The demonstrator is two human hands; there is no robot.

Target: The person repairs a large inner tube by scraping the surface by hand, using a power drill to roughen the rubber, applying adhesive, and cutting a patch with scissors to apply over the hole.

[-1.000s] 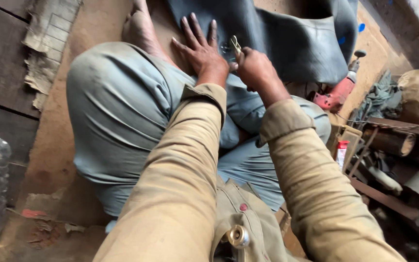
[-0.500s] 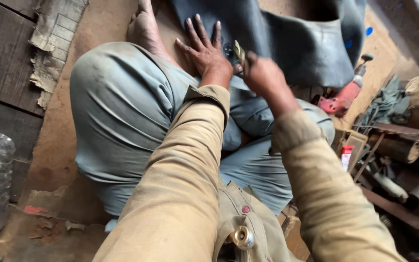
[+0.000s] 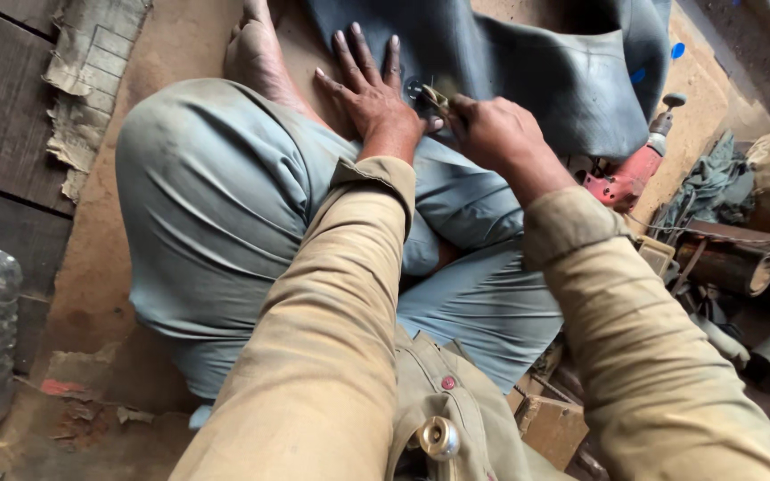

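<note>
Pressing flat with the left hand (image 3: 369, 96), fingers spread wide, on the dark rubber tube (image 3: 528, 62) lying across the lap and floor. Pinching a small brass tool (image 3: 431, 94) in the right hand (image 3: 490, 134), grip closed around it, tip touching the tube's valve (image 3: 414, 87).

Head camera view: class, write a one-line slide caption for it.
Seated cross-legged, a person presses the left hand flat on a dark rubber tube while the right hand holds a small metal tool against it.
</note>
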